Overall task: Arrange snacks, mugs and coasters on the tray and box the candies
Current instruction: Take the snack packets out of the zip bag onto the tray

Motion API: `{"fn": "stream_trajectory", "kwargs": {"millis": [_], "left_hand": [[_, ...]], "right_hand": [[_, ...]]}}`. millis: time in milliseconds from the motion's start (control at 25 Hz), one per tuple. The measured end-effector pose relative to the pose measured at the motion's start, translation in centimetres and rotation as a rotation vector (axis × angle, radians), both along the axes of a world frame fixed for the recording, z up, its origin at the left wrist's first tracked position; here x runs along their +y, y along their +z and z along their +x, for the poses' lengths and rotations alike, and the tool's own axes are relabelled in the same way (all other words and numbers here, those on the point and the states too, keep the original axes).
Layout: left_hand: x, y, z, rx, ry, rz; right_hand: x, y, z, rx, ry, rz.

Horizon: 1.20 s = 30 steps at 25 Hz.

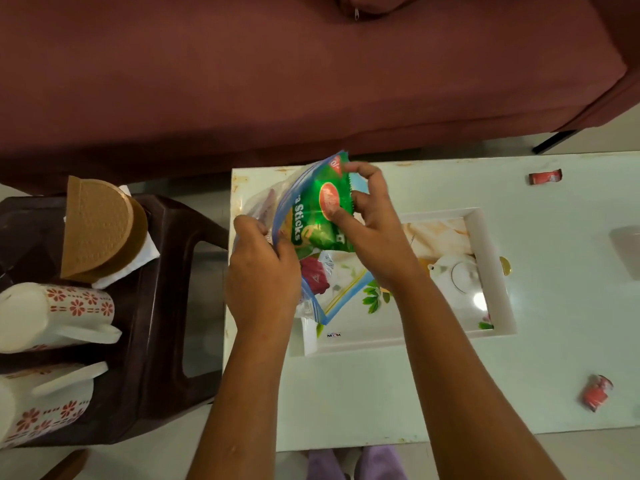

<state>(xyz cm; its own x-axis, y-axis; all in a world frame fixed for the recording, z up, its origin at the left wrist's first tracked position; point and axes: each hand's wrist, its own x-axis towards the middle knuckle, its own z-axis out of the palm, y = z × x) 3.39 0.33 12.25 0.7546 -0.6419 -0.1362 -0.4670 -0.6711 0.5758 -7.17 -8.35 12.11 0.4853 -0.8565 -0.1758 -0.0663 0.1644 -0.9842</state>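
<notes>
White glossy table (381, 393): a white rectangular tray (498, 271) sits flat on it, left of centre. Two red-wrapped candies lie loose on the bare top, one (544, 176) near the far edge and one (596, 396) toward the near right, well apart. There's a pale object (625, 247) at the right side (cut off by the frame, can't tell what). Dark brown plastic stool (166, 341) stands just left of the table. It carries a stack of round brown coasters (97, 226) on a white napkin (138, 263), plus two white floral mugs, one (52, 315) beyond the other (41, 407).
</notes>
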Motion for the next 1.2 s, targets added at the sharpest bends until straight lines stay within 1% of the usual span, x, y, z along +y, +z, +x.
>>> {"fn": "stream_trajectory", "kwargs": {"millis": [40,120,240,320,440,480,520,600,720,800,880,960,1040,1120,1200], "left_hand": [[-0.3,-0.1,-0.2,-0.012,0.002,-0.013],[-1.0,-0.3,-0.6,-0.082,-0.014,-0.039],[-2.1,-0.6,-2.4,-0.251,-0.134,-0.026],[-2.9,-0.7,-4.1,-0.313,-0.26,-0.002],[-3.5,-1.1,-6.2,-0.387,-0.43,0.038],[-3.6,-1.2,-6.5,-0.412,-0.465,0.049],[-3.8,-1.2,-7.0,-0.432,-0.493,0.056],[-4.3,-1.2,-8.1,-0.425,-0.527,0.075],[-4.8,-0.8,-9.9,-0.421,-0.522,0.095],[-5.2,-0.6,-11.0,-0.464,-0.526,0.048],[-5.7,-0.7,-12.9,-0.442,-0.589,-0.036],[-6.2,-1.2,-15.4,-0.362,-0.709,-0.071],[-6.4,-2.2,-18.0,-0.297,-0.818,-0.047],[-6.2,-3.8,-19.7,-0.233,-0.895,0.028],[-5.9,-5.9,-20.1,-0.204,-0.949,0.146]], "right_hand": [[-0.3,0.4,-1.2,0.004,0.011,-0.016],[-0.7,0.9,-3.6,0.072,-0.008,-0.076],[-1.5,0.9,-7.6,0.177,-0.131,-0.121],[-2.0,0.7,-10.8,0.145,-0.249,-0.078],[-3.1,0.3,-16.5,-0.022,-0.426,0.032],[-3.5,-0.1,-18.2,-0.049,-0.482,0.05],[-4.2,-0.7,-19.8,-0.04,-0.536,0.062],[-5.5,-2.9,-22.2,0.04,-0.606,0.104],[-7.4,-7.3,-23.3,0.183,-0.614,0.193],[-8.4,-9.9,-23.4,0.239,-0.6,0.242],[-9.2,-11.9,-23.7,0.255,-0.594,0.305],[-9.8,-13.1,-24.1,0.362,-0.594,0.307],[-10.0,-13.7,-24.4,0.511,-0.612,0.236],[-9.6,-13.8,-24.2,0.734,-0.616,0.062],[-8.3,-13.6,-23.6,1.001,-0.543,-0.244]]}}
